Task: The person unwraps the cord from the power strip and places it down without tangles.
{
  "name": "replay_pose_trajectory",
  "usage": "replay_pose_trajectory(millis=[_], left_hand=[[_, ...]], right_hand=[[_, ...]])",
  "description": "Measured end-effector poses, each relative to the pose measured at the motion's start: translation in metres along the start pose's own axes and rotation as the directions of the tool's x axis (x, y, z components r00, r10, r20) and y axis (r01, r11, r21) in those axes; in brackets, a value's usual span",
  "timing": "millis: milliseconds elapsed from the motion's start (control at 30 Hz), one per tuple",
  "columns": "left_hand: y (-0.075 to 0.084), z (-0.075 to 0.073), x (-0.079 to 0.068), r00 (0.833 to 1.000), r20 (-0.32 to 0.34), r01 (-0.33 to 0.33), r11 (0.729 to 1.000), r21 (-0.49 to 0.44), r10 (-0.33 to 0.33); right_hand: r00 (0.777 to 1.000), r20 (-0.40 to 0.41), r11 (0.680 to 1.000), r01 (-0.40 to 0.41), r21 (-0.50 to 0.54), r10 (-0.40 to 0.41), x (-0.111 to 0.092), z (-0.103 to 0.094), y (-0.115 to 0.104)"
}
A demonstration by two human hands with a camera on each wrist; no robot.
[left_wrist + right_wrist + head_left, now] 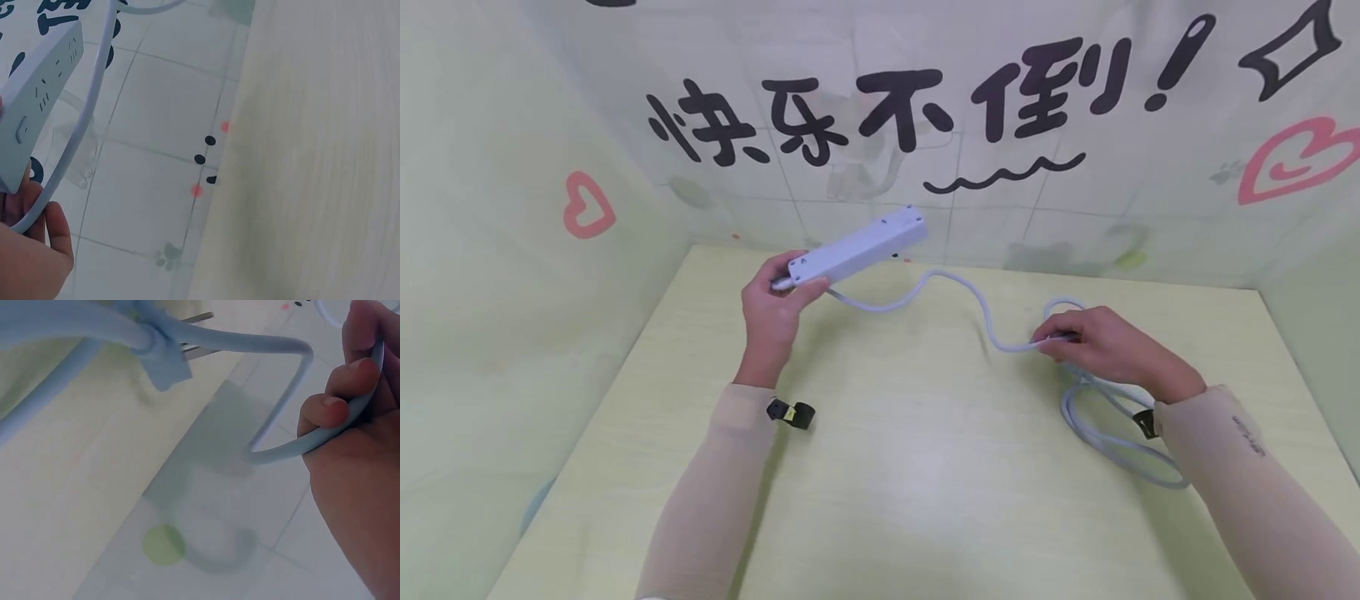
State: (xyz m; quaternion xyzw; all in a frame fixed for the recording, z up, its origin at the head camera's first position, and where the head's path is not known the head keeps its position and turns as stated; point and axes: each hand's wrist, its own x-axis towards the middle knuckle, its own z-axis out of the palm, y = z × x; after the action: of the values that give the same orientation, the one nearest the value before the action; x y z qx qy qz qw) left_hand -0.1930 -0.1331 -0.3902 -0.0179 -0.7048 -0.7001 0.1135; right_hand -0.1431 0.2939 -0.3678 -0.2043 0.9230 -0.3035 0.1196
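A white power strip (861,247) is held up at a tilt above the table's back part, its left end gripped by my left hand (772,310). Sockets and a switch show on its face in the left wrist view, where its cord (84,119) runs past the fingers. In the head view that cord waves across to my right hand (1093,342), whose fingers curl round it. Beyond the right hand the rest of the cord (1086,429) lies in loose loops. The right wrist view shows the plug (165,362) with metal prongs hanging among the loops.
The pale wooden table (917,483) ends at a wall covering (880,175) with large black characters and pink hearts. Side coverings stand at left and right. Black wrist straps (792,413) are on both sleeves.
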Motion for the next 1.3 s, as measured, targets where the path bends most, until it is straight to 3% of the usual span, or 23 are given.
replay_pose_trajectory(millis=[67,167,300,400,633,800,1033,1300], left_hand=[[0.0,-0.006,0.001,1.0,0.0,0.008,1.0,-0.001,-0.008],[-0.002,-0.013,0.001,0.999,0.036,0.017,0.994,0.108,-0.021],[-0.006,-0.019,-0.001,0.992,0.118,0.014,0.953,0.301,-0.052],[-0.012,-0.019,-0.001,0.983,0.164,0.016,0.925,0.379,-0.084],[-0.03,-0.013,0.001,0.968,0.191,0.071,0.908,0.412,-0.162],[-0.04,-0.007,0.001,0.958,0.207,0.091,0.892,0.442,-0.201],[-0.048,-0.001,-0.002,0.95,0.263,0.02,0.876,0.482,-0.167],[-0.049,0.003,-0.003,0.939,0.286,0.006,0.843,0.538,-0.189]], right_hand=[[1.0,-0.003,0.999,-0.013,-0.049,0.013,0.001,0.0,0.01],[0.999,-0.023,0.993,-0.035,-0.109,0.033,0.001,-0.001,0.025],[0.997,-0.053,0.986,-0.07,-0.151,0.062,0.0,-0.002,0.04],[0.995,-0.085,0.986,-0.061,-0.155,0.048,0.0,-0.002,0.048],[0.969,-0.23,0.983,0.055,-0.174,-0.095,0.002,0.007,0.059],[0.959,-0.255,0.979,0.079,-0.185,-0.126,0.002,0.012,0.063],[0.988,-0.153,0.995,-0.046,-0.091,0.032,-0.002,0.003,0.064],[0.985,-0.08,0.987,-0.15,0.062,0.155,-0.006,0.0,0.068]])
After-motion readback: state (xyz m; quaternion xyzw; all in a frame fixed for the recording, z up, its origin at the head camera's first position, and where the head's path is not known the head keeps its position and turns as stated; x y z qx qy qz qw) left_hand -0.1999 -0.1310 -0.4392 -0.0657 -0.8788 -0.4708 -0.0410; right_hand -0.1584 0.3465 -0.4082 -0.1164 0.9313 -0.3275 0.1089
